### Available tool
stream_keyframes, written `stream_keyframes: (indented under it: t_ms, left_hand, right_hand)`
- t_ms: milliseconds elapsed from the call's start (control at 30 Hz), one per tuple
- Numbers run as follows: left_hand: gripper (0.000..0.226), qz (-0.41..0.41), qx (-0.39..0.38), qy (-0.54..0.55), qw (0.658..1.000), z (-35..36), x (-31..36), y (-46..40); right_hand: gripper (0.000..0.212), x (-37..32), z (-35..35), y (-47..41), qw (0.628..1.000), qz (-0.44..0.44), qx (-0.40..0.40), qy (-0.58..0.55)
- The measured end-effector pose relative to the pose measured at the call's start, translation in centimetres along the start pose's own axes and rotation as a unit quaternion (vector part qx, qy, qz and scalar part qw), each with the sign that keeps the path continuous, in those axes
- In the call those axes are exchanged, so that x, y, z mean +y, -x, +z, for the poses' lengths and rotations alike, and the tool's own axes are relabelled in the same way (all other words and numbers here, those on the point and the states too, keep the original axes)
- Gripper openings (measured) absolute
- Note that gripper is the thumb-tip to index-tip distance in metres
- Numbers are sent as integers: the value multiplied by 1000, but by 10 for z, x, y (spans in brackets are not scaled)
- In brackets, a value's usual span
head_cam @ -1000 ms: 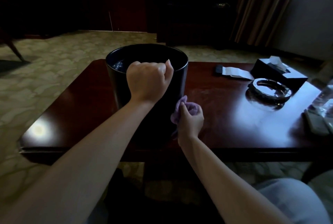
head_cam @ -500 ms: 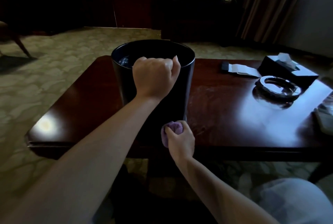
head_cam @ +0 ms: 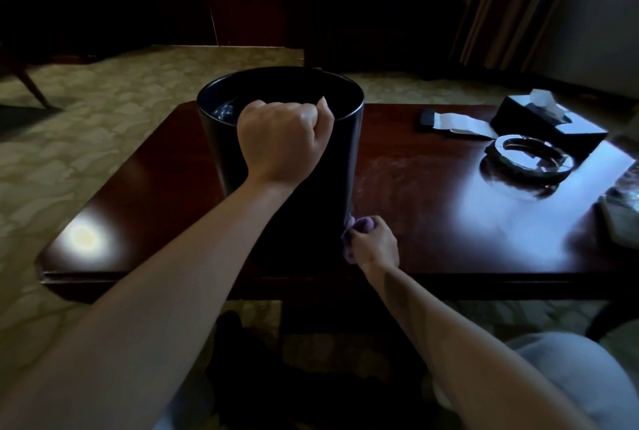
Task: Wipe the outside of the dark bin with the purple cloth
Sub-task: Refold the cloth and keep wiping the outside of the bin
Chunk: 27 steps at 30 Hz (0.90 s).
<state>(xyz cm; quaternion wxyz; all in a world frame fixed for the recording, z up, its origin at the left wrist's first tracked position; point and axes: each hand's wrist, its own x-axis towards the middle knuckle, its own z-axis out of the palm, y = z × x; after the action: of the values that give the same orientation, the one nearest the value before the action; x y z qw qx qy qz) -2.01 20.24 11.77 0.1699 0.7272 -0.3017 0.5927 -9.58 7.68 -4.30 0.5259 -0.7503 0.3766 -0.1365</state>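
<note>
There, at the far left, a patterned carpet [head_cam: 103, 139] lay under a dark chair leg [head_cam: 33, 87], and a bright spot of light sat on the near left corner of the glossy dark-wood counter [head_cam: 145, 187]. The dark bin [head_cam: 276, 166] stood upright on the counter, left of its middle, with something shiny showing inside at its left wall. The left hand [head_cam: 281, 142] gripped the near rim of the bin, fingers curled over the edge into the opening, and its forearm hid much of the bin's near side. Low on the bin's right side, close to the counter top, the right hand [head_cam: 375, 244] held the bunched purple cloth [head_cam: 359, 225] with curled fingers and pressed it against the outer wall. Only a small part of the cloth showed past the fingers.

Further right on the counter lay a flat dark object with a white paper strip [head_cam: 456, 121], then a round glass ashtray [head_cam: 529, 161] in strong window glare, and behind it a dark tissue box [head_cam: 546, 121] with a white tissue standing out of its top. At the right edge something pale lay half cut off and could not be made out. Striped curtains [head_cam: 511, 4] hung behind. No readable writing showed on any of these things.
</note>
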Motion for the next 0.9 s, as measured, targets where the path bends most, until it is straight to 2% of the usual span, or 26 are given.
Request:
stream_keyframes:
  t_ms: [100, 167, 267, 333, 433, 533, 767, 833, 900]
  left_hand:
    - [50, 1, 2, -5, 1000, 0, -2, 0]
    - [50, 4, 4, -7, 1000, 0, -2, 0]
    - [49, 3, 7, -12, 1000, 1, -2, 0]
    - [49, 5, 9, -11, 1000, 1, -1, 1]
    - [49, 7, 13, -4, 1000, 2, -1, 1]
    - [49, 2, 10, -5, 1000, 1, -3, 1]
    - [49, 5, 13, -17, 1000, 2, -2, 1]
    - [50, 4, 16, -15, 1000, 2, -3, 2]
    - [50, 3, 15, -9, 1000, 1, -3, 1]
  right_hand:
    - [30, -3, 0, -9, 1000, 2, 17, -24]
    - [25, -1, -2, -2, 1000, -24, 15, 8]
    - [9, 11, -11, 10, 988, -111, -50, 91]
    - [10, 15, -17, 9, 976, -149, -84, 136]
    - [8, 9, -12, 0, 991, -100, -48, 71]
    - [19, 2, -8, -7, 999, -45, -7, 2]
    - [11, 16, -20, -11, 971, -166, -113, 133]
    - [8, 12, -17, -8, 985, -128, -80, 78]
    - [17, 2, -12, -7, 997, -71, -24, 33]
